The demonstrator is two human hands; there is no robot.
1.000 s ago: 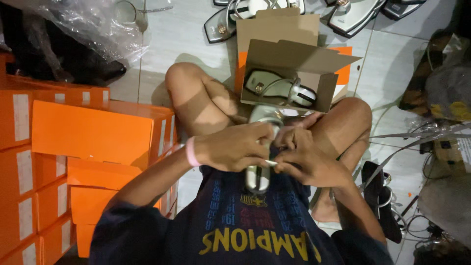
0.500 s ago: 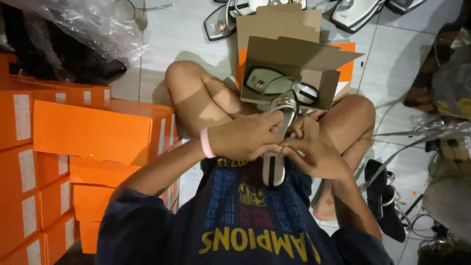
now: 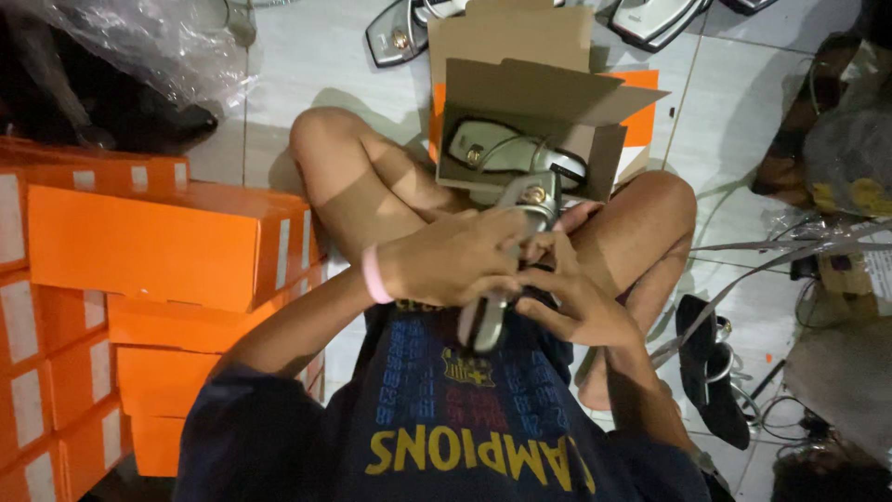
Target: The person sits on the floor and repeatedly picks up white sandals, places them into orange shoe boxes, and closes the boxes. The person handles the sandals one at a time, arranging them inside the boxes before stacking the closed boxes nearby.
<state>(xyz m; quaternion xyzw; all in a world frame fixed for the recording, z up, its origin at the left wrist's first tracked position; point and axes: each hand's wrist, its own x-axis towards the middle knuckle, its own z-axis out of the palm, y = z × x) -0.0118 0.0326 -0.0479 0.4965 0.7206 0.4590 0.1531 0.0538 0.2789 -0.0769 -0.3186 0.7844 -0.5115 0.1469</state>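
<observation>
Floor of pale square tiles with dark grout lines, dimly lit. Stacked orange boxes with white end labels fill the left side. A crumpled clear plastic sheet lies at upper left over dark items. Loose cables and clutter occupy the right edge. No wall or window is visible.

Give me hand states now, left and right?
Left hand: closed around the silver sandal.
Right hand: fingers curled on the same sandal's lower part.
</observation>
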